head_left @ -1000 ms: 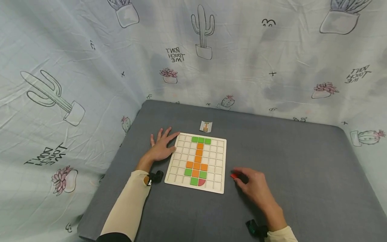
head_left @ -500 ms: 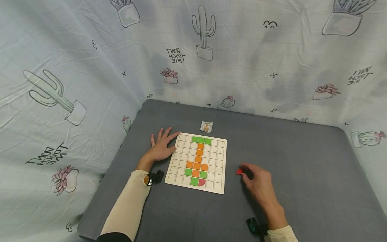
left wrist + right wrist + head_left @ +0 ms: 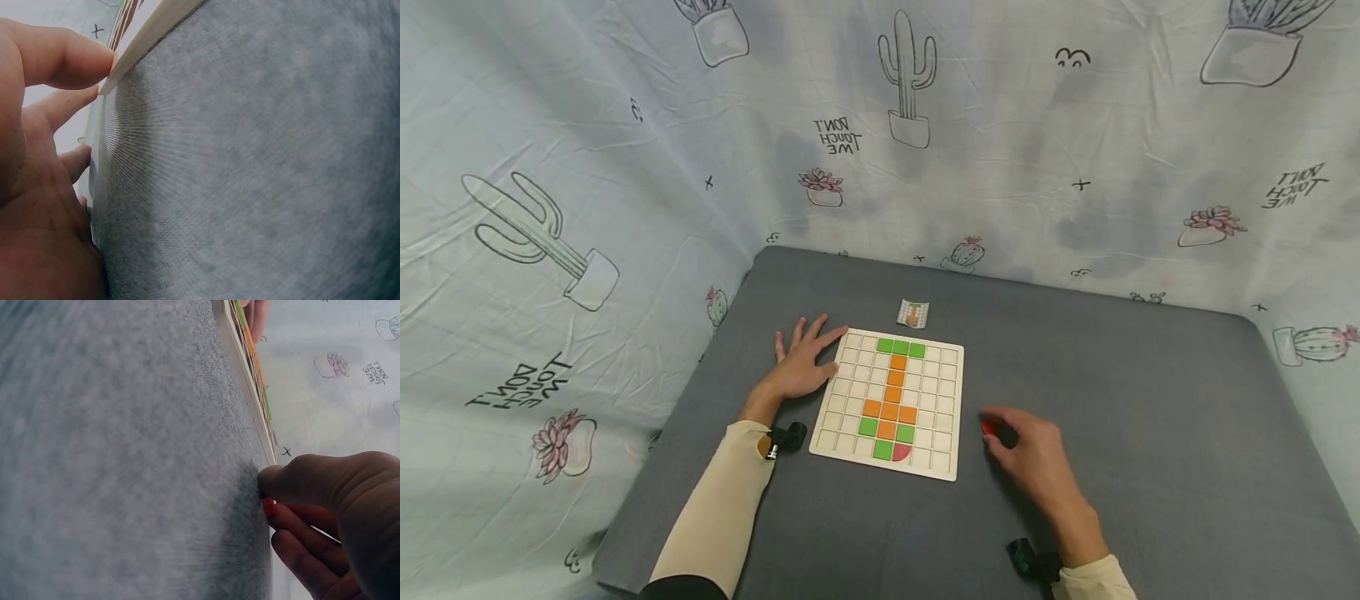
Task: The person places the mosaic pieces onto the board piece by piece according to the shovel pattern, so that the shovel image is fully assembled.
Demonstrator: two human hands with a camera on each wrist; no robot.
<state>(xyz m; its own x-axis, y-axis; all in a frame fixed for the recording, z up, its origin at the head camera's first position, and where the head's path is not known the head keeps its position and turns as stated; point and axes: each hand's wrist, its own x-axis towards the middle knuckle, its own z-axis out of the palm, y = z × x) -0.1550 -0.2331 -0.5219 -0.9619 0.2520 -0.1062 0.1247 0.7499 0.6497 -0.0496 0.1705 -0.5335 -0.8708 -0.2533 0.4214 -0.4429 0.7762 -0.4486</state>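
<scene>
A pale square grid board (image 3: 942,412) lies on the grey table, its middle columns filled with green and orange square tiles. One dark red quarter-round tile (image 3: 901,452) sits in the row nearest me, beside a green tile (image 3: 883,449). My left hand (image 3: 801,367) rests with fingers spread at the board's left side; thumb and index fingertips touch its edge (image 3: 140,47). To the right of the board, my right hand (image 3: 1030,446) pinches a small red tile (image 3: 269,508) between thumb and fingers, low over the table. The fingers partly cover that tile.
Behind the board lies a small card (image 3: 913,314) printed with a grid pattern. The grey table (image 3: 1150,417) extends to the right, and a white cactus-print cloth (image 3: 1000,167) hangs along its back and left.
My right hand first shifts right, away from the board, then slightly back left, still pinching the red tile. The left hand and the board stay put.
</scene>
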